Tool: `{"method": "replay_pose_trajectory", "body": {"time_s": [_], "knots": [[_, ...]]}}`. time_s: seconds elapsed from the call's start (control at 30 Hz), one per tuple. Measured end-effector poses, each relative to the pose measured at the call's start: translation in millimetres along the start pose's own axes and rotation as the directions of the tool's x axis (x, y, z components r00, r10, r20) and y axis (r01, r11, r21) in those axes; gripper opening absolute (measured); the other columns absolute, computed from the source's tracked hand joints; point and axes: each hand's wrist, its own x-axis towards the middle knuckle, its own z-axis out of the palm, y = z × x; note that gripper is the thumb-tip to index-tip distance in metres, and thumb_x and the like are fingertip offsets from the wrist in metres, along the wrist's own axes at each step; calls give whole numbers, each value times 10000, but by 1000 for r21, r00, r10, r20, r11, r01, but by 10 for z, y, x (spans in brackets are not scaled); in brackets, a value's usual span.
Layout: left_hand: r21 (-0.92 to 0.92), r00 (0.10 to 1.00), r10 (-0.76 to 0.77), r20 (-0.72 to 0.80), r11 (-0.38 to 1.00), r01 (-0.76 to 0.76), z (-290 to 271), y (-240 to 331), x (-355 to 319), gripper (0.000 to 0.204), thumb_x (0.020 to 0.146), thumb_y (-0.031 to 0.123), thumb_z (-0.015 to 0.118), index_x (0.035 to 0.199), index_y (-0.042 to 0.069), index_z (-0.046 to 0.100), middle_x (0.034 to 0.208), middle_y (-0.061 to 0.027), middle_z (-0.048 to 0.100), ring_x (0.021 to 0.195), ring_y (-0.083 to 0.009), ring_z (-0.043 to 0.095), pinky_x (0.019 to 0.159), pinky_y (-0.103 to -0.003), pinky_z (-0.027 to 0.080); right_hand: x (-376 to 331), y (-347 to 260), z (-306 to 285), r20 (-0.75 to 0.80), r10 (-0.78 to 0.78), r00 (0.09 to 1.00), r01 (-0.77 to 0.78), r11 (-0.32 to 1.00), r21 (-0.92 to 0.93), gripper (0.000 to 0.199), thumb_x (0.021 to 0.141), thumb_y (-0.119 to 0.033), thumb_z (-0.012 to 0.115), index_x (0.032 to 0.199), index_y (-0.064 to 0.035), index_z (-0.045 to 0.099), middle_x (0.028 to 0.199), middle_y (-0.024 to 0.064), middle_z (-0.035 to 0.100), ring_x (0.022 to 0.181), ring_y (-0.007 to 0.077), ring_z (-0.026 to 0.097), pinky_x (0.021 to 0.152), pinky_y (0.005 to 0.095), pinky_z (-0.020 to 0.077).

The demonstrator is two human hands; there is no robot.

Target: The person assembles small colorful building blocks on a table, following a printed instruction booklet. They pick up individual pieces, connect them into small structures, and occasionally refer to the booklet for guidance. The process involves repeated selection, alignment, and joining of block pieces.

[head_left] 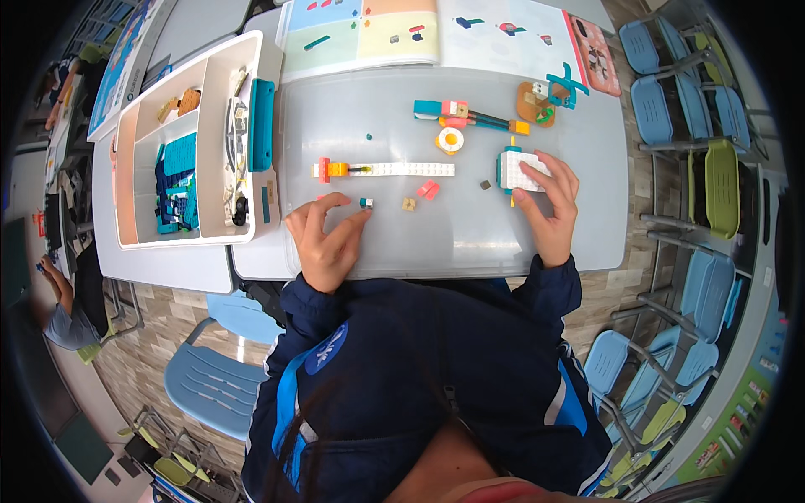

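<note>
My right hand (553, 205) grips a white studded block with teal edges (514, 172), thumb on its near side and fingers on its far right corner. Beside a small teal and white brick (366, 203), my left hand (323, 243) rests with thumb and forefinger apart, nothing visible between them. Beyond it lies a long white studded beam (411, 169) with orange and coral pieces at its left end. A coral brick (428, 189), a tan brick (409, 204) and a dark grey piece (485, 184) lie loose between my hands.
A white sorting box (272, 109) with bricks in its compartments stands at left. Farther back are a bar-shaped build (478, 118), a white round piece (449, 141), a brown and teal build (534, 105) and an open instruction booklet (503, 42). The grey tray (352, 101) lies beneath.
</note>
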Motion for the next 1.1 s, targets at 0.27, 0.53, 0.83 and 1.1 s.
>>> {"method": "replay_pose_trajectory", "body": {"time_s": [0.27, 0.53, 0.83, 1.1], "knots": [[-3, 1000, -10, 3, 1000, 10, -14, 17, 18, 283, 653, 26, 796, 894, 174, 782, 1109, 3, 650, 957, -228, 532, 856, -375, 355, -1, -3, -1, -4, -1, 1000, 1, 1000, 10, 384, 767, -123, 817, 1146, -129, 755, 1343, 75, 610, 1285, 306, 450, 1084, 410, 377], [-38, 999, -37, 8, 999, 37, -10, 12, 34, 288, 656, 42, 794, 913, 170, 767, 1117, -5, 638, 981, -231, 542, 856, -381, 348, 0, -17, -8, 2, 4, 1000, -4, 1000, 1, 387, 768, -111, 812, 1150, -124, 752, 1341, 74, 610, 1286, 304, 452, 1082, 406, 378], [-39, 999, -22, 44, 999, 24, -55, 26, 63, 240, 691, 40, 780, 901, 155, 770, 1131, -18, 630, 976, -240, 500, 823, -358, 388, -2, -3, -21, 12, 8, 1000, -9, 1000, 28, 345, 814, -123, 786, 1156, -105, 747, 1357, 84, 601, 1307, 302, 452, 1095, 404, 363], [-88, 998, 41, -41, 995, -44, -77, -1, 28, 286, 662, 26, 792, 923, 141, 770, 1100, -29, 654, 909, -236, 529, 792, -359, 390, -26, 8, -20, 27, 23, 999, -23, 1000, 14, 331, 864, -146, 743, 1191, -97, 736, 1387, 91, 590, 1325, 289, 458, 1124, 396, 343]]}}
